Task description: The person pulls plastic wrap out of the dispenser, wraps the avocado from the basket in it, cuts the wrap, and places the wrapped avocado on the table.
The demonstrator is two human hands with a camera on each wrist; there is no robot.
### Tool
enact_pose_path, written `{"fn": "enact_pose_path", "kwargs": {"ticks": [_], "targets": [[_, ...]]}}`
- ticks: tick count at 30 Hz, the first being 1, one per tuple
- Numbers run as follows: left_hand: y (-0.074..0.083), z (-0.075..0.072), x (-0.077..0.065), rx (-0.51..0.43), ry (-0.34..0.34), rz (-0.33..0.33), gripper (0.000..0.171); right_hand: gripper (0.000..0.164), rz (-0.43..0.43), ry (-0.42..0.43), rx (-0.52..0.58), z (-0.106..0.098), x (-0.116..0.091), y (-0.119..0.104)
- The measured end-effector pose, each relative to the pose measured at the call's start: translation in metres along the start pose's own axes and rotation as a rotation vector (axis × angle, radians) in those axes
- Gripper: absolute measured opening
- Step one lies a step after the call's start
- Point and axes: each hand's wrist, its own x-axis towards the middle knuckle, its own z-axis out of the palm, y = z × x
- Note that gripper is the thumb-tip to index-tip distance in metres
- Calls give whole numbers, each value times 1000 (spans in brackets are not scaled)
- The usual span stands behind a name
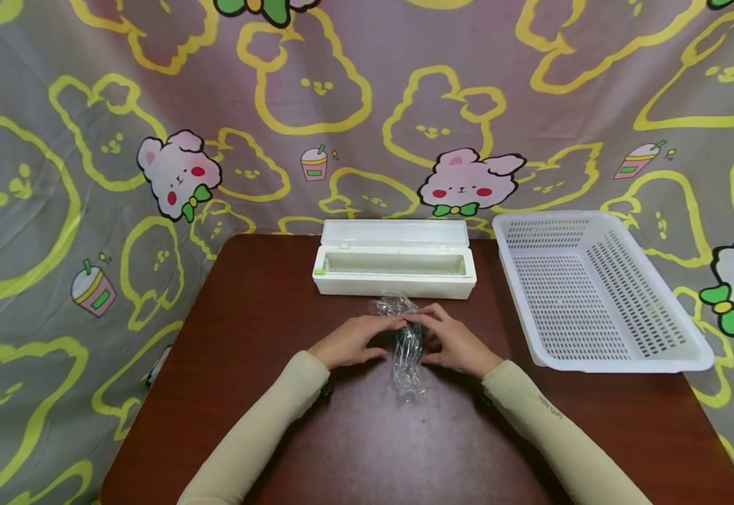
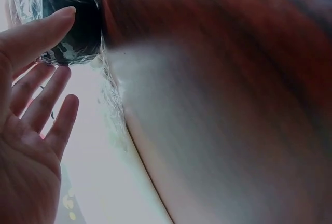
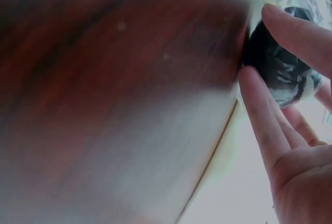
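Observation:
A dark, rounded thing (image 1: pixel 409 341), glossy in both wrist views, lies on the table under crumpled clear plastic film (image 1: pixel 407 382). Its exact kind is hidden by the film and hands. My left hand (image 1: pixel 357 340) is at its left side; in the left wrist view the thumb (image 2: pixel 54 27) lies over the dark surface and the fingertips are near its lower edge. On the other side is my right hand (image 1: pixel 458 344), thumb and fingers extended around the thing in the right wrist view. The fingertips of both hands meet at its far end.
Behind the hands stands a long white box (image 1: pixel 395 286) with its lid (image 1: pixel 395 232) raised. To the right is a white perforated plastic basket (image 1: pixel 594 365). A patterned cloth (image 1: pixel 367 105) hangs behind and beside the brown table (image 1: pixel 247 301).

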Motion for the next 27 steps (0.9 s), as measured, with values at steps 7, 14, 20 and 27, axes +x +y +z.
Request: {"fn": "enact_pose_path", "kwargs": {"ticks": [7, 14, 20, 27], "targets": [[1, -1, 0, -17, -5, -13, 74, 92, -10, 25, -52, 1, 3, -4], [4, -1, 1, -35, 3, -30, 83, 82, 4, 45, -65, 3, 5, -3], [5, 2, 5, -26, 19, -63, 92, 79, 13, 56, -48, 2, 5, -1], [10, 4, 8, 4, 32, -110, 86, 80, 56, 38, -19, 0, 3, 2]]}}
